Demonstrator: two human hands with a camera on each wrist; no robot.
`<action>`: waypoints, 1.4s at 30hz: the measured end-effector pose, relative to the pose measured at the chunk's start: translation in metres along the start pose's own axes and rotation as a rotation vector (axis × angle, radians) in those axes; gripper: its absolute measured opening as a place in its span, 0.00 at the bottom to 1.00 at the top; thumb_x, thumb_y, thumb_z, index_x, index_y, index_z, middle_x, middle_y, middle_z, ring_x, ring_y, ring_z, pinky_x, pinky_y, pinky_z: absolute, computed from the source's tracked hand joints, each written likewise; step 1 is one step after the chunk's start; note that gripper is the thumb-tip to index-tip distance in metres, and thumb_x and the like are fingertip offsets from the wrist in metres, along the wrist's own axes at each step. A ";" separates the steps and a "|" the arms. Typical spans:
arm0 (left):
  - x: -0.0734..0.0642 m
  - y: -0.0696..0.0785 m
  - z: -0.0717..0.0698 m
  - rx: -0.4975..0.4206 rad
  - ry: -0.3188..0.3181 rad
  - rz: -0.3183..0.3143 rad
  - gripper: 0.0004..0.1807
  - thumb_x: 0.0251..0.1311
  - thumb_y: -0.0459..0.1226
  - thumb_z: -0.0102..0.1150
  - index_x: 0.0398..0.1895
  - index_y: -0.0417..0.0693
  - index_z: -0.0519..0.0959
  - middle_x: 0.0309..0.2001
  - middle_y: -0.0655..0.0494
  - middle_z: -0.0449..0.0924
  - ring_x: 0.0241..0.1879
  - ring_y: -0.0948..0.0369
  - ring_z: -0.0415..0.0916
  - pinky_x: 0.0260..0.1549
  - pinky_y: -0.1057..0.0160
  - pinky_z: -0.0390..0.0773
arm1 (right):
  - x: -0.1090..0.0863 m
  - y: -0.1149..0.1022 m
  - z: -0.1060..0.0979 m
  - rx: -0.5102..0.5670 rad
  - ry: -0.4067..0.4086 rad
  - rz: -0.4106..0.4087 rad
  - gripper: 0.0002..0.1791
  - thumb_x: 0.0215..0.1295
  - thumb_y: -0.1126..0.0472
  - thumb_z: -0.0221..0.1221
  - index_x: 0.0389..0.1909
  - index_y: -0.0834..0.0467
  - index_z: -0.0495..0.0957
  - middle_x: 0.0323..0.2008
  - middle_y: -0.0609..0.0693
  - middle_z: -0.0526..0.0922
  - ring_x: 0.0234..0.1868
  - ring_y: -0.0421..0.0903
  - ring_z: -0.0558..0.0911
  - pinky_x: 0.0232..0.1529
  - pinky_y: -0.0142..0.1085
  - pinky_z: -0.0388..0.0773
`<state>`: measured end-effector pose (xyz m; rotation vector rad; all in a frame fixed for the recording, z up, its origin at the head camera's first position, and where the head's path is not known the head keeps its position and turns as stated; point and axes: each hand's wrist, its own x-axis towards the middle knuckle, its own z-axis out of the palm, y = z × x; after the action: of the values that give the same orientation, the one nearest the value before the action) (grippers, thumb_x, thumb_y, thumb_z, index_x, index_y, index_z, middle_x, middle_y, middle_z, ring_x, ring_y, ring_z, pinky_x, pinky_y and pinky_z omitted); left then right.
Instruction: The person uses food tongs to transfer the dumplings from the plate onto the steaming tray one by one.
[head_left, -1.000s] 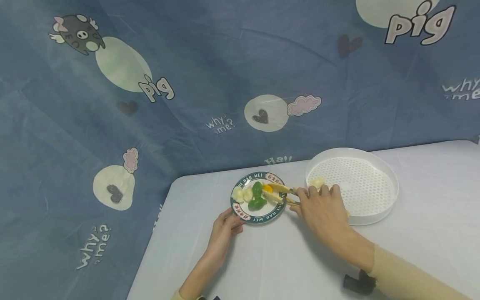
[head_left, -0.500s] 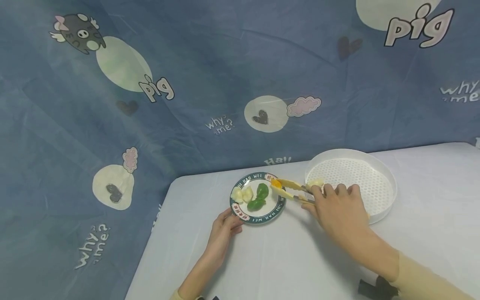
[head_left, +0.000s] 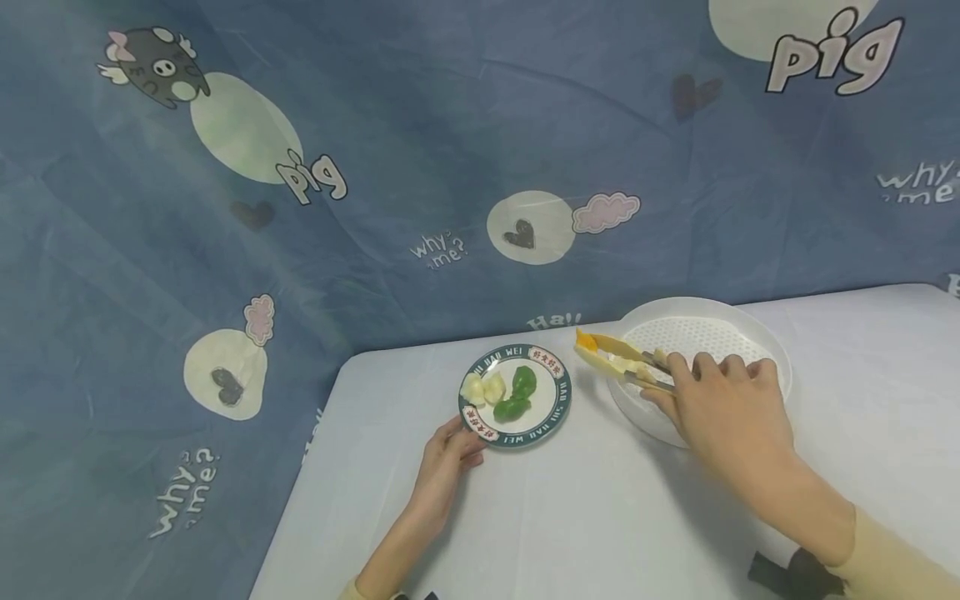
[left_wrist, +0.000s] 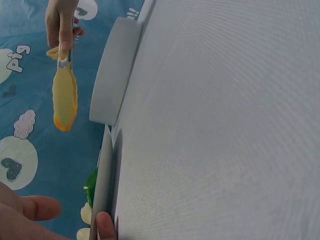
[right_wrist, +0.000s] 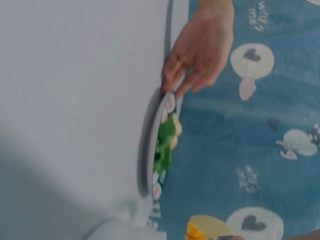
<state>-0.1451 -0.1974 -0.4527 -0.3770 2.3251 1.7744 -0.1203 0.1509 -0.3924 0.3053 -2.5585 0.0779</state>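
Observation:
My right hand (head_left: 731,408) grips a pair of yellow-tipped tongs (head_left: 611,350), with a small orange piece (head_left: 587,340) between the tips. In the head view they hover over the left rim of a round white tray (head_left: 782,367) with a perforated bottom. My left hand (head_left: 444,467) holds the lower left rim of a small round plate (head_left: 555,421) with a green lettered border. On the plate lie two glossy green pieces (head_left: 517,400) and two pale, garlic-like pieces (head_left: 483,388). In the left wrist view a fingertip (left_wrist: 106,225) lies against the plate's underside.
A pale piece (head_left: 624,363) shows in the tray behind the tongs. Both containers stand on a white-covered table (head_left: 525,517). A blue printed curtain (head_left: 405,167) hangs right behind the table's back edge.
My right hand has carried the tongs and the orange piece off the plate, up and rightward to the tray's left side. My left hand and the plate have stayed almost still.

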 end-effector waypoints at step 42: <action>-0.001 -0.001 0.002 0.004 0.007 0.020 0.42 0.75 0.44 0.52 0.83 0.30 0.53 0.61 0.40 0.79 0.59 0.53 0.83 0.69 0.54 0.84 | -0.017 0.055 0.035 -0.011 -0.075 0.100 0.29 0.73 0.42 0.62 0.47 0.68 0.80 0.18 0.60 0.72 0.20 0.64 0.74 0.22 0.54 0.66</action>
<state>-0.1435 -0.1957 -0.4541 -0.3610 2.3450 1.7808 -0.1381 0.2035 -0.4306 0.1786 -2.6474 0.0914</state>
